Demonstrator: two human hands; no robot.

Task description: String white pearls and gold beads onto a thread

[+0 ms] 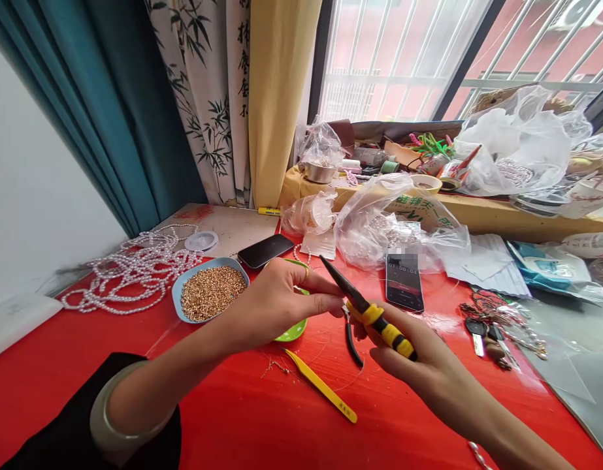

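1. Red covers the whole worktop (pixel 232 418), and both bare hands hover just above its middle.
2. The right hand (pixel 413 359) has its fingers wrapped around the yellow-and-black grips of a pair of slim black-nosed pliers (pixel 367 310); the closed nose points up and to the left.
3. The left hand (pixel 276 300) meets it from the other side, thumb and forefinger pinched narrowly together right at the pliers; whatever sits between those fingertips is too small to make out.
4. A pale bangle (pixel 110 418) circles the left wrist above a black sleeve.
5. Under the left hand lies a lime-green shallow dish (pixel 291 331), mostly hidden.
6. Just left of it stands a light-blue shallow bowl heaped with tiny gold beads (pixel 210 292).
7. Farther left, strands of white pearl beads (pixel 129 267) sprawl in loops across the worktop.
8. A yellow flat plastic tweezer-like tool (pixel 323 386) lies on the cloth below the hands, with thin clear thread curling near it.
9. A black phone with a dark screen (pixel 265 250) rests behind the bowl; a second phone with a lit timer screen (pixel 404 282) lies to the right of the pliers' nose.
10. Crumpled clear plastic bags (pixel 394 222) pile up behind that phone.
11. A bunch of keys (pixel 492 326) lies well to the right.
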